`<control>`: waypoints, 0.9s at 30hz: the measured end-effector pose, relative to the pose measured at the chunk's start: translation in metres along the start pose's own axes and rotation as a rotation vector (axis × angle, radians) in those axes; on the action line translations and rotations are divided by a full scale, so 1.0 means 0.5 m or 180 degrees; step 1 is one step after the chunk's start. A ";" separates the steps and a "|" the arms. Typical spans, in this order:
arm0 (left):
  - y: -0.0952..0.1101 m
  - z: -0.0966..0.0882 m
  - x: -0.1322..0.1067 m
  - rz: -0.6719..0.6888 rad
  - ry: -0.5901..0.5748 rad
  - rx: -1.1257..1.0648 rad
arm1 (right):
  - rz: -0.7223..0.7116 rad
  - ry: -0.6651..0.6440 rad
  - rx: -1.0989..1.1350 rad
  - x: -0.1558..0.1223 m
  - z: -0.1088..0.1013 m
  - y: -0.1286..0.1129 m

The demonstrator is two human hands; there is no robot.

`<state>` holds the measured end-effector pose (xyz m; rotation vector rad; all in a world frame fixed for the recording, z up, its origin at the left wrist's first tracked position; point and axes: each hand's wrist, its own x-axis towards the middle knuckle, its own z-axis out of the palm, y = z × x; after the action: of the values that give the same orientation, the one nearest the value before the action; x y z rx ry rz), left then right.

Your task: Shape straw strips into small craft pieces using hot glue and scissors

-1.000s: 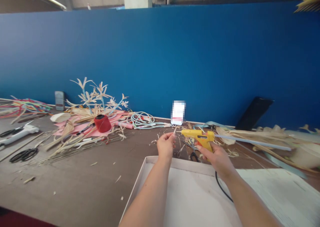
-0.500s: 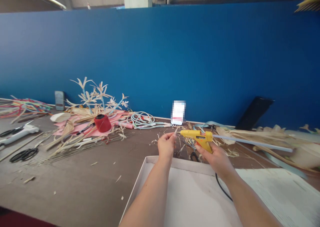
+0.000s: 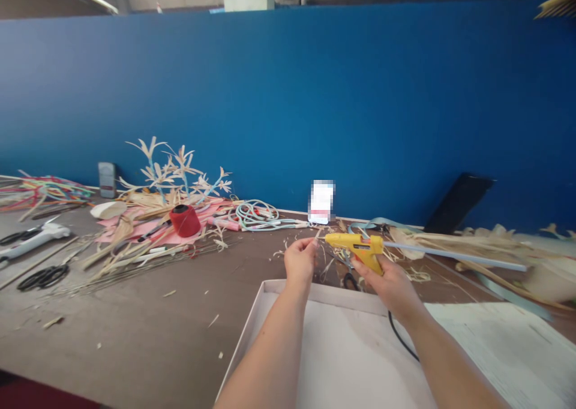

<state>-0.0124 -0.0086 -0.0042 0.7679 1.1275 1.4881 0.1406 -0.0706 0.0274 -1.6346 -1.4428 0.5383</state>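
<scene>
A yellow hot glue gun (image 3: 360,245) is gripped in my right hand (image 3: 392,284), its nozzle pointing left. A long pale glue stick (image 3: 454,255) sticks out of its back end, and a black cord (image 3: 400,337) hangs below. My left hand (image 3: 300,262) is closed in a pinch right at the nozzle tip; what the fingertips hold is too small to make out. Both forearms reach over a white shallow box (image 3: 346,355). Behind the glue gun, scissors (image 3: 350,280) lie partly hidden among pale scraps.
Left of my hands are a red thread spool (image 3: 185,221), pale straw-like flowers (image 3: 173,172), coiled light-blue cord (image 3: 254,215), black scissors (image 3: 44,277) and a white glue gun (image 3: 38,241). A phone (image 3: 321,202) leans on the blue partition (image 3: 288,103). Dried strips (image 3: 477,241) lie right.
Hardly anything differs. Both hands and the yellow glue gun keep their places, and the view has shifted only very slightly.
</scene>
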 end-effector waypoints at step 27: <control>0.000 0.001 0.000 0.0007 0.0005 0.0107 | -0.0050 0.0065 -0.0056 0.003 0.003 0.006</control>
<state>-0.0118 -0.0086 -0.0041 0.7914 1.1557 1.4751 0.1413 -0.0686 0.0244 -1.6367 -1.4479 0.5000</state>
